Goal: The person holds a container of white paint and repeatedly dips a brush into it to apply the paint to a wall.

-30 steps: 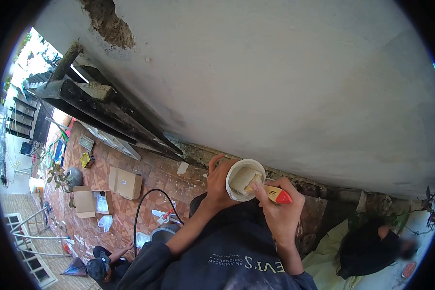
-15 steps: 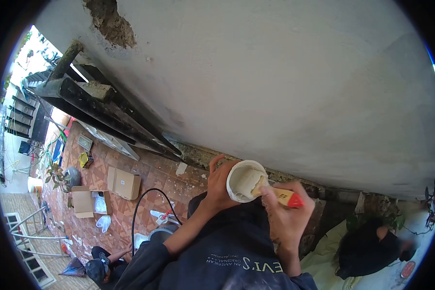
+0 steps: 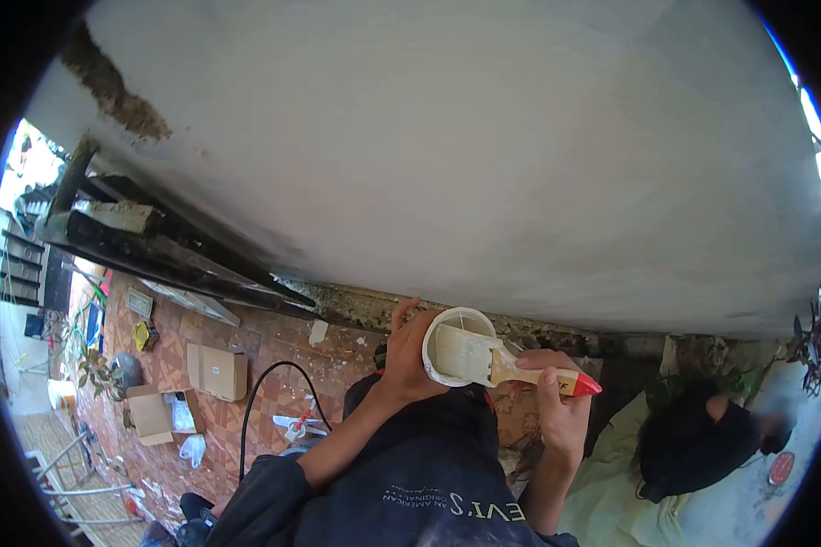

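Note:
My left hand (image 3: 409, 357) is wrapped round a white tub (image 3: 434, 319), tilted so that its opening faces up toward me. A whitish coating lines its inside. With my right hand (image 3: 561, 410) I grip a paintbrush (image 3: 518, 371) by its pale wooden handle, which ends in a red tip. The brush's wide bristles, thickly coated in white, lie across the mouth of the tub. Just beyond both hands rises a whitish-grey wall (image 3: 483, 173).
A black metal frame (image 3: 155, 246) leans along the wall at left. On the tiled floor lie cardboard boxes (image 3: 217, 371), a plastic bag (image 3: 192, 449) and a black hose (image 3: 257, 392). One person in black (image 3: 693, 442) is at right; another (image 3: 196, 520) is low at left.
The brush has come up from inside the tub, so its coated bristles now show over the rim. My right hand has shifted slightly down and back along the handle. The view has turned right.

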A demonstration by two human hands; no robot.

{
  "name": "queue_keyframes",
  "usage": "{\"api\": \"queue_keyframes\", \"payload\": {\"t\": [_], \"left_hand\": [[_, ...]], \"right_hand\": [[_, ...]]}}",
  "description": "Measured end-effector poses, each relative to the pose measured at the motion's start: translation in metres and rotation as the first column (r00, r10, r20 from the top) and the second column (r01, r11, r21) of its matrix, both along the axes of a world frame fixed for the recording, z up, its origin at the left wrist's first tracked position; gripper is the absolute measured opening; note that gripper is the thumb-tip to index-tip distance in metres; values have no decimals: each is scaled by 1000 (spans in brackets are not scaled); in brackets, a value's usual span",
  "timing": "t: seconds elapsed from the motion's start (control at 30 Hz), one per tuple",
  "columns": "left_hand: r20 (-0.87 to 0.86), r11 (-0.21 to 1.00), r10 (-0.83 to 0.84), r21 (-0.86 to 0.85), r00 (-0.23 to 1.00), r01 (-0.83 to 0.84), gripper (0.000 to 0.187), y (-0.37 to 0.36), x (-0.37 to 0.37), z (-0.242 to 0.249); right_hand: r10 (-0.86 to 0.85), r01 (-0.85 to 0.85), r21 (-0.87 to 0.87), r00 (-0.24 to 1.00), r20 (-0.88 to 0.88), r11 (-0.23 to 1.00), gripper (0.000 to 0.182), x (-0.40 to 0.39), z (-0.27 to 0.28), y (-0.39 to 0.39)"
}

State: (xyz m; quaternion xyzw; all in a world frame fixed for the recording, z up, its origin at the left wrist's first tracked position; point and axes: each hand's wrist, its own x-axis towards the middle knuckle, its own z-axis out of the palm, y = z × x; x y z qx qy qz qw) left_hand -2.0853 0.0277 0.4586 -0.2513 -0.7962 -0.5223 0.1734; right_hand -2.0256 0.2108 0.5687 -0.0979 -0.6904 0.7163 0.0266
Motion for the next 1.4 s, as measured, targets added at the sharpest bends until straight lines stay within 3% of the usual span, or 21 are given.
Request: {"api": "queue_keyframes", "payload": {"t": [0.07, 0.13, 0.27, 0.37, 0.47, 0.57, 0.63, 0.87, 0.93, 0.97, 1.07, 1.1, 1.2, 1.23, 1.33, 1.4], "left_hand": [[2, 999, -40, -4, 999, 40, 67, 14, -3, 3], [-21, 998, -54, -19, 998, 54, 67, 31, -5, 7], [-83, 999, -34, -18, 996, 33, 65, 66, -5, 17], [-67, 997, -51, -61, 996, 47, 64, 92, -3, 25], [-86, 997, -47, -60, 995, 42, 63, 121, 2, 28], [-84, 997, -56, -60, 995, 51, 62, 147, 8, 29], [-44, 997, -59, -44, 997, 57, 60, 164, 11, 28], [-79, 998, 39, 51, 996, -35, 59, 214, 23, 29], [-62, 986, 95, 140, 994, -85, 60, 220, 30, 21], [-59, 982, 101, 168, 993, -90, 60, 221, 34, 15], [-76, 993, 116, 34, 990, -114, 93, 221, 45, -18], [19, 973, 191, 125, 981, -191, 82, 224, 49, -25], [111, 930, 278, 217, 954, -296, 76, 227, 55, -32], [107, 925, 291, 223, 951, -308, 77, 228, 57, -34], [199, 896, 287, 291, 937, -336, 76, 233, 63, -36], [187, 909, 296, 245, 937, -336, 74, 234, 65, -28]], "right_hand": [[-10, 9, -55, 999, -34, 998, 16, 2, 1, 17], [94, -92, 44, 994, -51, 995, 17, 3, 3, 40], [9, 1, 116, 996, -85, 993, 23, 5, 6, 73], [2, 0, 61, 999, -41, 998, 26, 7, 11, 103], [26, -24, 150, 1000, -10, 988, 24, 11, 11, 135], [53, -38, 149, 993, -102, 988, 22, 17, 4, 167], [209, -148, 220, 933, -292, 964, 20, 15, 7, 185], [300, -249, 177, 872, -388, 952, 20, 9, 39, 250], [422, -166, 427, 663, -619, 889, 23, -2, 66, 273], [413, -93, 464, 630, -657, 881, 25, -4, 85, 282], [477, 252, 616, 443, -759, 746, 20, -15, 133, 306], [499, 378, 608, 352, -792, 698, 18, -21, 144, 311], [547, 674, 589, 315, -775, 446, 15, -23, 168, 312], [544, 677, 585, 313, -778, 447, 15, -31, 166, 314], [683, 795, 576, 315, -659, 189, 16, -50, 146, 327], [712, 742, 662, 406, -572, 109, 12, -49, 116, 326]]}}
